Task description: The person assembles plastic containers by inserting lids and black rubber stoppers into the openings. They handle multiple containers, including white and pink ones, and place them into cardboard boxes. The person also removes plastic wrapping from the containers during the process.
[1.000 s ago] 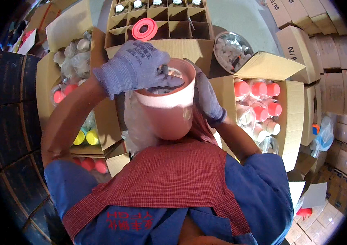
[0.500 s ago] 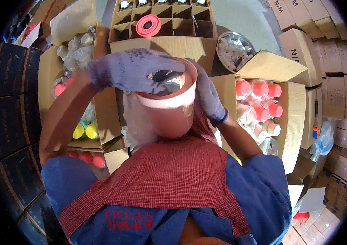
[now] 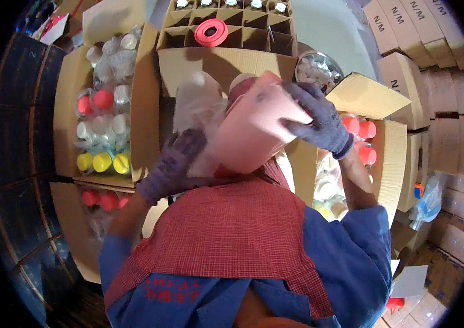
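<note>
I hold a large pale pink plastic container (image 3: 248,136) tilted on its side in front of my chest. My right hand (image 3: 314,117), in a grey-purple glove, clasps its upper right end from above. My gloved left hand (image 3: 174,167) grips its lower left end from below. A crumpled clear plastic bag (image 3: 196,104) rises just behind my left hand, against the container's left side. My red checked apron and blue sleeves fill the lower part of the view.
A divided cardboard box (image 3: 226,54) with bottles and a red ring (image 3: 211,31) stands ahead. The left carton (image 3: 68,109) holds wrapped containers with pink, white and yellow lids. The right carton (image 3: 390,158) holds pink-lidded ones. A bowl of white pieces (image 3: 316,68) and stacked cartons (image 3: 407,38) lie beyond.
The container stood upright with my left hand over its open mouth. It is now tipped onto its side, my left hand has dropped beneath it, and my right hand has moved on top.
</note>
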`<act>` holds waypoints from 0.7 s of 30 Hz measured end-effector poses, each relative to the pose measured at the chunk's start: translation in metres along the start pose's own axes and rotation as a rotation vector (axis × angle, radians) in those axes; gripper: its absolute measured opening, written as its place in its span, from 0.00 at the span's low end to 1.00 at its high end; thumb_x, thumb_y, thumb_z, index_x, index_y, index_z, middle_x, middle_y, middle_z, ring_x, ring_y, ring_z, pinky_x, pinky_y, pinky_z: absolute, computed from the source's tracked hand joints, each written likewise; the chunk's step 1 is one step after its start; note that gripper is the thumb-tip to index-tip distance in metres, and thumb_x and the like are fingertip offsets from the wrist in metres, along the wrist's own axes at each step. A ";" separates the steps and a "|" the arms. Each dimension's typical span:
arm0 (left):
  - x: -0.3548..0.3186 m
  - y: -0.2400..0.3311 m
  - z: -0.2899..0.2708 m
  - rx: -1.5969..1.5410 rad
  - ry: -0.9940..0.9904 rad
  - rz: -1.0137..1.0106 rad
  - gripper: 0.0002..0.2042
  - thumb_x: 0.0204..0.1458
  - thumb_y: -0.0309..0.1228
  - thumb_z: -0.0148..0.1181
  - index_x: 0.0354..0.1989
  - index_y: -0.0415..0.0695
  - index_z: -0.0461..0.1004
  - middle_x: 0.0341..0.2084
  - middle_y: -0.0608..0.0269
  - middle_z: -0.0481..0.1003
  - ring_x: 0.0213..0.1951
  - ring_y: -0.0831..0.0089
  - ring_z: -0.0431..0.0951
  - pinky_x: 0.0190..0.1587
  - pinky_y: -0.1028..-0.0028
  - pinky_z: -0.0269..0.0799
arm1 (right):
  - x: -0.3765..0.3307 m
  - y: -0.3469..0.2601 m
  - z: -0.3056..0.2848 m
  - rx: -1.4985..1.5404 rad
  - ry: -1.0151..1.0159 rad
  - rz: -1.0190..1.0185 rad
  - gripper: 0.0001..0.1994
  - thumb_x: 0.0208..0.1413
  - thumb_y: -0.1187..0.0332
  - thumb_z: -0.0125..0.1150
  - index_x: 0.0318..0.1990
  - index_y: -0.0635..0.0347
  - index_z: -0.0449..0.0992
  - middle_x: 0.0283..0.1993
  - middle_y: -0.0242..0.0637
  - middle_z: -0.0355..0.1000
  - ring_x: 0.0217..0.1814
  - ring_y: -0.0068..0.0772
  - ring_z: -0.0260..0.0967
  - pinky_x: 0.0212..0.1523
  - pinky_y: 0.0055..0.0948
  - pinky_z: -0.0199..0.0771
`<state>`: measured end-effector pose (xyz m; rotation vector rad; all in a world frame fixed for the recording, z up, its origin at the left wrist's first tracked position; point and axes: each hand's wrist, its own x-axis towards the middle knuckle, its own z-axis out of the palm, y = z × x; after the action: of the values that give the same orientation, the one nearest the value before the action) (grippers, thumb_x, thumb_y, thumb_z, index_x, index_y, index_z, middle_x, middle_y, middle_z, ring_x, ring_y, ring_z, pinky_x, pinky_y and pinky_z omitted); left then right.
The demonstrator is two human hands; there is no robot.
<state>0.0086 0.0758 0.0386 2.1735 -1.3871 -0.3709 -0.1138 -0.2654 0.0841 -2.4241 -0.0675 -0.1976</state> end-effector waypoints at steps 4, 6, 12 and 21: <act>0.004 -0.041 0.031 0.520 0.037 0.076 0.29 0.50 0.41 0.53 0.61 0.42 0.62 0.62 0.55 0.62 0.66 0.56 0.55 0.69 0.52 0.40 | -0.063 0.053 0.054 0.625 0.280 0.353 0.26 0.58 0.55 0.58 0.57 0.63 0.68 0.50 0.34 0.68 0.46 0.26 0.67 0.47 0.26 0.67; 0.024 -0.058 0.041 0.284 0.113 -0.020 0.30 0.50 0.41 0.52 0.63 0.44 0.61 0.63 0.56 0.60 0.68 0.57 0.51 0.69 0.51 0.37 | -0.084 0.070 0.073 0.849 0.355 0.602 0.23 0.61 0.55 0.55 0.57 0.61 0.68 0.49 0.31 0.68 0.43 0.20 0.65 0.42 0.23 0.67; 0.055 -0.048 0.101 -0.085 0.090 0.005 0.25 0.58 0.35 0.47 0.62 0.38 0.59 0.63 0.47 0.59 0.67 0.56 0.53 0.70 0.60 0.40 | -0.084 0.085 0.099 1.254 0.562 0.534 0.19 0.65 0.53 0.45 0.54 0.57 0.68 0.46 0.28 0.69 0.45 0.21 0.67 0.42 0.24 0.70; 0.035 0.036 -0.021 -0.009 0.200 0.198 0.37 0.41 0.44 0.70 0.59 0.39 0.64 0.57 0.48 0.65 0.59 0.50 0.65 0.63 0.60 0.58 | -0.087 0.057 0.091 1.131 0.550 0.566 0.19 0.64 0.53 0.49 0.51 0.59 0.69 0.39 0.26 0.69 0.37 0.18 0.65 0.38 0.24 0.70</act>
<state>0.0071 0.0380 0.0786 1.9824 -1.4660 -0.0835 -0.1821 -0.2489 -0.0349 -1.1387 0.5878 -0.4135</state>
